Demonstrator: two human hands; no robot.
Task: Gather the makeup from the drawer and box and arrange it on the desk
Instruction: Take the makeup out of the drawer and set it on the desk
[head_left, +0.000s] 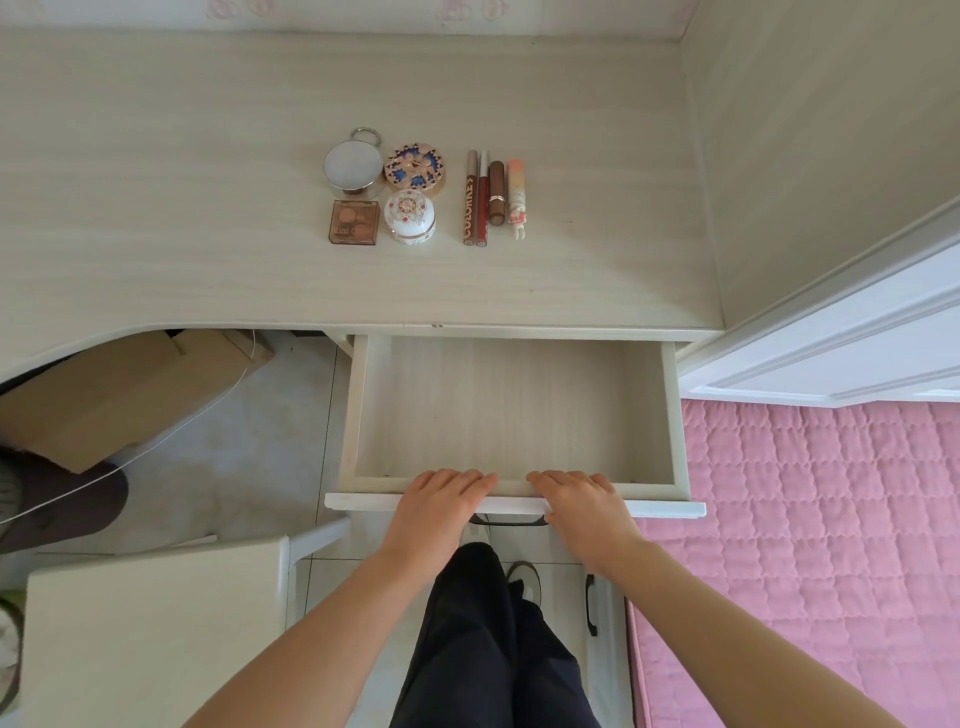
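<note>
The drawer (511, 410) stands pulled out below the desk (156, 208), and nothing lies inside it. My left hand (441, 506) and my right hand (582, 509) rest side by side on the drawer's front edge, fingers laid flat over the rim. On the desk lie a round mirror compact (353, 167), a blue-and-gold floral compact (415, 169), a brown eyeshadow palette (354, 222) and a white domed jar (410, 215). To their right, a row of lip tubes (483, 197) ends with a pink lipstick (516, 197).
A cardboard box (119, 395) sits on the floor under the desk at left, with a white cable across it. A white stool (150, 623) stands lower left. A pink quilted bed (810, 545) borders the drawer on the right, below a white door frame (857, 338).
</note>
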